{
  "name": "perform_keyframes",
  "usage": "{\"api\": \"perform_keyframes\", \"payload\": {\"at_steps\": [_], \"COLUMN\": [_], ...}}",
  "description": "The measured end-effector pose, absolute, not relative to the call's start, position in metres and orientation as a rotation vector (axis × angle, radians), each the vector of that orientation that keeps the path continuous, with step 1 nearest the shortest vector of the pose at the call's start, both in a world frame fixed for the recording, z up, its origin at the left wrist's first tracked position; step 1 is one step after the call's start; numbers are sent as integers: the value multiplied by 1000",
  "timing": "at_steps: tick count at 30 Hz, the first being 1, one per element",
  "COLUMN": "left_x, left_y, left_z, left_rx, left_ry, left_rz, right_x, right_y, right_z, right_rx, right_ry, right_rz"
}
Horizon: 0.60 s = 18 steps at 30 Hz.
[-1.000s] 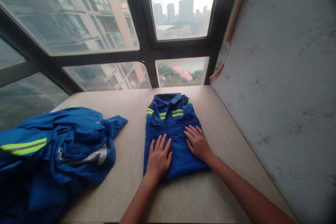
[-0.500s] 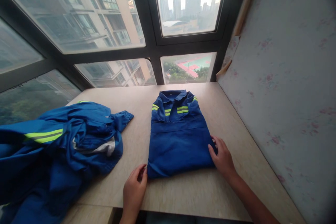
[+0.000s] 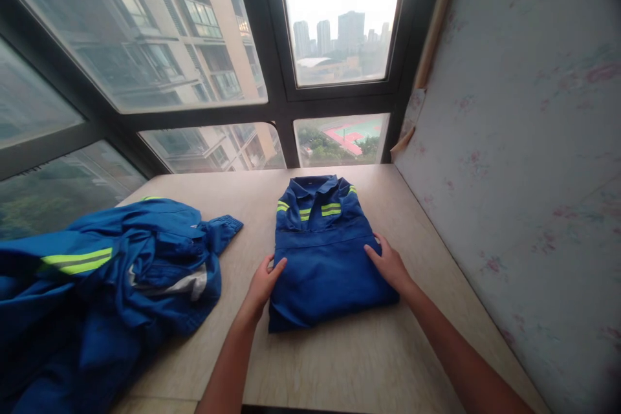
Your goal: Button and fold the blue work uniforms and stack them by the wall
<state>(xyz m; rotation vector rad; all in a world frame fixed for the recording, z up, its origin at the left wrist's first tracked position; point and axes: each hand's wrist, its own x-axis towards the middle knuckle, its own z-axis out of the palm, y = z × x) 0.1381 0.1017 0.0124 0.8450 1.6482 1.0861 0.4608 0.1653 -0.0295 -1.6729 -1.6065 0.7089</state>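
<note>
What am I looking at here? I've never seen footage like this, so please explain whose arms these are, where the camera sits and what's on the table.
No machine here: a person wears a camera on the head, looking down at their own bare hands. The left hand and right hand press against the two sides of a folded blue work shirt with yellow reflective stripes, lying on a light table. Neither hand has a closed grip. A rumpled pile of the same blue clothing lies to the left, below big windows.
</note>
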Motion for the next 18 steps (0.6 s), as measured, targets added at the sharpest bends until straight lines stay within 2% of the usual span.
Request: {"api": "perform_keyframes", "payload": {"at_steps": [9, 14, 18], "left_x": [145, 138, 129], "left_y": [111, 123, 95], "left_z": [15, 5, 1], "left_rx": [1062, 1158, 1151], "left_ry": [1608, 1880, 2017], "left_rz": [1444, 1165, 980], "right_x": [453, 450, 465], "right_y": [179, 196, 171], "right_z": [5, -11, -31], "right_rx": [-1349, -1618, -1725], "right_ry": [-1572, -1701, -1722], "right_rz": [526, 594, 614]}}
